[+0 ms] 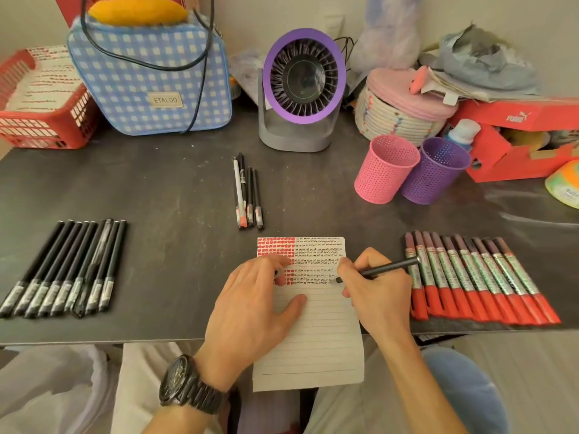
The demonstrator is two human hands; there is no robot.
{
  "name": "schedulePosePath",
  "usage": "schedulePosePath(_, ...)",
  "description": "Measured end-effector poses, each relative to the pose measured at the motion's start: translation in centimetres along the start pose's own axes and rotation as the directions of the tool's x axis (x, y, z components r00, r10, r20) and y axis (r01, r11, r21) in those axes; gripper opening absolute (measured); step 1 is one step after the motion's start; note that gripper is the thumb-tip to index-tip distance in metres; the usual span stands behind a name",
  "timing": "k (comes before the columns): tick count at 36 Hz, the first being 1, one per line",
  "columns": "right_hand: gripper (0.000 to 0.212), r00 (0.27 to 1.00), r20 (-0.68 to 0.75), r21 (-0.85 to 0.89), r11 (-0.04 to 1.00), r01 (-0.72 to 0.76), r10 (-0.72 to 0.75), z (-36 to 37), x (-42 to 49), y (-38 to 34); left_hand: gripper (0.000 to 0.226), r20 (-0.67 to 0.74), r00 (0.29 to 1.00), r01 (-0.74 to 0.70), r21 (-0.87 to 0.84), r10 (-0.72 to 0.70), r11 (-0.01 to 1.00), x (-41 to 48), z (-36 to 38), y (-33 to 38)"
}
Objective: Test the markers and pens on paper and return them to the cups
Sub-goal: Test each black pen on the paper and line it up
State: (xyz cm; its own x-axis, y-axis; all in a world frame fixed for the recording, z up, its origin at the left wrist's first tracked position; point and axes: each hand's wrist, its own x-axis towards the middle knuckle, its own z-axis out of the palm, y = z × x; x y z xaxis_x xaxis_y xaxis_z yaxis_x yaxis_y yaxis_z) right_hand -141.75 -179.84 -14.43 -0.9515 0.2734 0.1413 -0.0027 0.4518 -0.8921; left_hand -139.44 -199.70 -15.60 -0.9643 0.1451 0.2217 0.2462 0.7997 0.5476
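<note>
A lined sheet of paper (316, 333) lies at the table's front edge, its top rows filled with red and black test marks. My left hand (250, 308) presses flat on the sheet. My right hand (372, 292) grips a black pen (385, 269) with its tip on the paper's right side. Several black pens (62, 270) lie in a row at the left. Several red-capped markers (476, 280) lie in a row at the right. A few more pens (247, 192) lie above the paper. A pink cup (385, 170) and a purple cup (434, 170) stand at the back right.
A purple fan (300, 89) stands at the back centre, with a blue checked bag (150, 73) and a red basket (40, 101) to its left. A rope basket (404, 104) and a red shoebox (520, 136) crowd the back right corner.
</note>
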Motion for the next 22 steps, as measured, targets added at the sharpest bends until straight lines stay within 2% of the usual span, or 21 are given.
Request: schedulePosePath(22, 0.033, 1.000, 0.002, 0.002, 1.000, -0.003, 0.003, -0.14, 0.04, -0.27, 0.035, 0.002, 1.000, 0.002, -0.016, -0.002, 1.000, 0.01, 0.05, -0.05)
